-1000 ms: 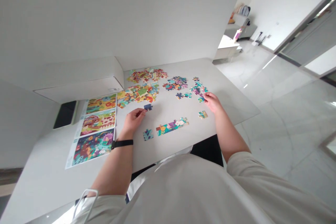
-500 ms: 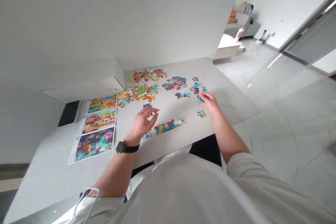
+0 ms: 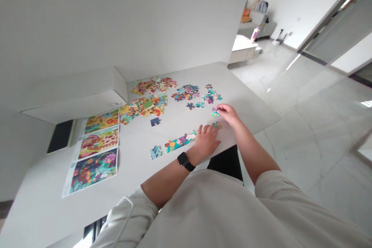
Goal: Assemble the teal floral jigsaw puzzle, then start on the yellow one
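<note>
While left hand (image 3: 205,141) overlaps puzzle strip (image 3: 180,142), right (image 3: 228,114) touches piece (image 3: 214,113).

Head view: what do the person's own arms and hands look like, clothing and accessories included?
Both arms have loose, pale greyish sleeves that end near the elbow. A watch with a dark, squarish face and black band is on the left wrist; none shows on the right. The left hand and right hand are ungloved.
</note>
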Demonstrator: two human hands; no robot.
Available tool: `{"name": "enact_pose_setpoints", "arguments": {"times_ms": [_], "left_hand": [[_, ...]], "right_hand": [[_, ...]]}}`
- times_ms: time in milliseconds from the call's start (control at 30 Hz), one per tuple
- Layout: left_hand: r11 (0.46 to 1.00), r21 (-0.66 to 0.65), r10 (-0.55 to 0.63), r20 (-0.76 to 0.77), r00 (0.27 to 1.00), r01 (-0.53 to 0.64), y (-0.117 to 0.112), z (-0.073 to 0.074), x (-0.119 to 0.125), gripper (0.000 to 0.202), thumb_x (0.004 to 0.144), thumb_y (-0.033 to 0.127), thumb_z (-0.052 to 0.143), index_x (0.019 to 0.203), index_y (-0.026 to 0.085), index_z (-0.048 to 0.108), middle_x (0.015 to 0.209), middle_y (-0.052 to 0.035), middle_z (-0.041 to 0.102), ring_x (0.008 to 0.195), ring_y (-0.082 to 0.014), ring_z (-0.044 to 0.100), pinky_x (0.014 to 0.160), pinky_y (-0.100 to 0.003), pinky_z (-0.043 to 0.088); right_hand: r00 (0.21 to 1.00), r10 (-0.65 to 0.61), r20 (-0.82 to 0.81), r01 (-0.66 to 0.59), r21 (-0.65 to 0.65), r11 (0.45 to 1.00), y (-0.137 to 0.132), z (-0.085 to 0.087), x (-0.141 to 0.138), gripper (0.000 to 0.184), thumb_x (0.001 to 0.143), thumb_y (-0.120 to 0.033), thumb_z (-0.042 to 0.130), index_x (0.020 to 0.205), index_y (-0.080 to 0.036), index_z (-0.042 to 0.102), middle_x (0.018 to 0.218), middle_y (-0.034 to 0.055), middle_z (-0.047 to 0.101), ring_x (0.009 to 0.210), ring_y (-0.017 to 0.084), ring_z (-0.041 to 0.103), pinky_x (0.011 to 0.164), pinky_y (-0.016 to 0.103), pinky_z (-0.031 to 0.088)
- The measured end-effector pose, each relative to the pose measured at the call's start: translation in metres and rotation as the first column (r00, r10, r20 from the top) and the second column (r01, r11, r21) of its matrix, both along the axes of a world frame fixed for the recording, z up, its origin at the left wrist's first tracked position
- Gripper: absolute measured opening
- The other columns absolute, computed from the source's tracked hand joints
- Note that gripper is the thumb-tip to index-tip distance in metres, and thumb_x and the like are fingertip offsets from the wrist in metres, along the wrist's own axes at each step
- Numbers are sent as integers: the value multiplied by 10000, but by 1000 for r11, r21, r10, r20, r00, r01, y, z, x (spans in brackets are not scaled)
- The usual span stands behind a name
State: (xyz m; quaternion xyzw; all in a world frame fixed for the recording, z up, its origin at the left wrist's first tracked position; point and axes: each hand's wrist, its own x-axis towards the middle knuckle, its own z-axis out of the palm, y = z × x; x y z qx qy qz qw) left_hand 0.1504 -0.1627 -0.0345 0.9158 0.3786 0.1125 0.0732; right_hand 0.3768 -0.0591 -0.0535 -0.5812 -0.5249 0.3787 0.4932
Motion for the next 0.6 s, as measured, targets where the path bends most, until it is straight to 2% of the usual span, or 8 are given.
{"name": "enact_pose_setpoints", "arguments": {"times_ms": [200,333,467,600], "left_hand": [[1000,-20,11,-43,999,-12,-1,-7,-2,584,1090,512,548,1599,230,592,1663,-136,560,1557,-388,452,1359,-685,233],[999,-26,19,-26,999,-20,-3,-7,-7,574,1095,508,538,1599,240,596,1660,-123,567,1556,-391,454,1364,-698,219],[999,-35,32,-22,999,-32,-3,-6,-13,558,1096,498,542,1585,237,612,1658,-125,569,1550,-397,460,1365,-705,219],[998,-50,42,-12,999,-42,-3,-4,-19,542,1100,481,538,1583,246,611,1647,-125,577,1538,-394,472,1356,-724,230]], "right_hand": [[989,146,-23,-147,-90,985,-17,9,16,363,741,-386,826,1059,-215,793,975,42,811,835,197,699,771,315,585],[959,277,56,-265,-159,951,-15,8,12,284,759,-285,814,1033,-209,805,1016,48,834,856,197,737,799,310,598],[930,292,222,-260,-164,952,-9,3,4,229,800,-193,778,1024,-219,818,1001,36,848,879,197,768,877,329,606],[905,292,310,-257,-148,955,-6,3,-4,213,850,-151,750,1039,-221,820,1029,43,856,917,206,795,904,335,607]]}}
